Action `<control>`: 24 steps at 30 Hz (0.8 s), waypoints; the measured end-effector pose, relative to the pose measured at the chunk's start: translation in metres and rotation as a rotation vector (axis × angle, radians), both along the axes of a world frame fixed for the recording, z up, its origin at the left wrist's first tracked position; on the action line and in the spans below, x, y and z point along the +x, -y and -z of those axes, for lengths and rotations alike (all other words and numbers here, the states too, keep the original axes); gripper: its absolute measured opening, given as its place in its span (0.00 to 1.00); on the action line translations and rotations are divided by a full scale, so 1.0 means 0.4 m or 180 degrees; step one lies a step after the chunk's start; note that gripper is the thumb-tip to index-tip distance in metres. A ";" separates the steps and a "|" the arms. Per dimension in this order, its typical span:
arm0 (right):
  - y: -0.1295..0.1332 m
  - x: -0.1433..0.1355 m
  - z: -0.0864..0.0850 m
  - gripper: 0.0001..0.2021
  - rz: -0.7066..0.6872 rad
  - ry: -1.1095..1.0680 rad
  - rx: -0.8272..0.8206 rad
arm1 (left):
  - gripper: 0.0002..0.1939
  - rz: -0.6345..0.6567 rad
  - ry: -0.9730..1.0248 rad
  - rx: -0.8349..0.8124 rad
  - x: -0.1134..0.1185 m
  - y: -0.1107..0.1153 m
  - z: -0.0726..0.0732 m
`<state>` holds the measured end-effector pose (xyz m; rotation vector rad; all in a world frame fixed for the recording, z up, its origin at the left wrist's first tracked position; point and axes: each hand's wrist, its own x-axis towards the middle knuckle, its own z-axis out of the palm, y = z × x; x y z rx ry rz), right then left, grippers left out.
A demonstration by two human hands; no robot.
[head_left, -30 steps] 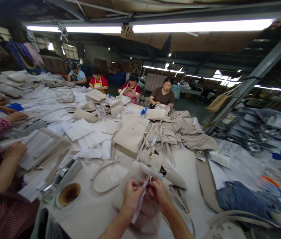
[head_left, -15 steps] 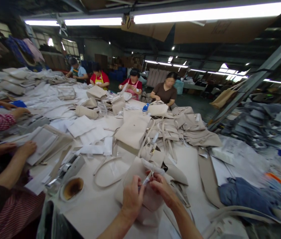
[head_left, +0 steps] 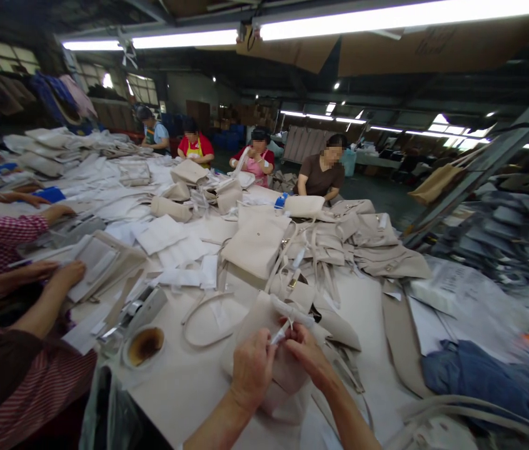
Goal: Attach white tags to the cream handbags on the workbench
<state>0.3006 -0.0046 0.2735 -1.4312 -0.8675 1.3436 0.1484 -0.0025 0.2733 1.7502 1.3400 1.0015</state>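
Note:
A beige handbag [head_left: 283,403] stands on the table right in front of me, with translucent white wrapping [head_left: 287,307] along its upper edge. My left hand [head_left: 254,365] is closed, thumb and fingers pinching a thin white strip [head_left: 279,335] at the bag's front. Close beside it, my right hand [head_left: 310,355] has its fingers bent in a pinch where the strip loops; the fingertips are partly hidden against the bag. Just behind lies another beige bag piece with a metal clasp [head_left: 292,282]. A looped beige strap [head_left: 206,340] rests to the left.
A round dish with brown residue [head_left: 145,347] and a metal device [head_left: 136,312] sit to the left. Beyond are piled beige bags [head_left: 255,247] and white sheets [head_left: 161,234]. Blue cloth [head_left: 475,378] lies right. A co-worker's hands [head_left: 65,275] hold a bag at left; several people work opposite.
The whole view has shifted slightly, so the table things appear farther right. Both hands stay at the strip on the bag; my left hand has turned a little, its back more toward me.

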 end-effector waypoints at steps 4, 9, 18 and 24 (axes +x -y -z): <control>0.012 0.001 -0.025 0.28 -0.0440 -0.0494 -0.0093 | 0.01 -0.0107 0.0061 -0.0210 0.002 0.004 0.012; 0.012 -0.003 -0.048 0.31 -0.0550 -0.0942 -0.0128 | 0.09 -0.0243 0.0425 -0.0547 0.009 0.008 0.011; 0.020 -0.004 -0.020 0.28 -0.0594 -0.1430 0.0108 | 0.20 0.0124 0.2664 -0.2573 0.038 0.006 0.010; 0.032 -0.014 0.007 0.27 -0.0460 -0.1438 0.0012 | 0.22 0.0048 0.2861 -0.3024 0.060 0.016 0.015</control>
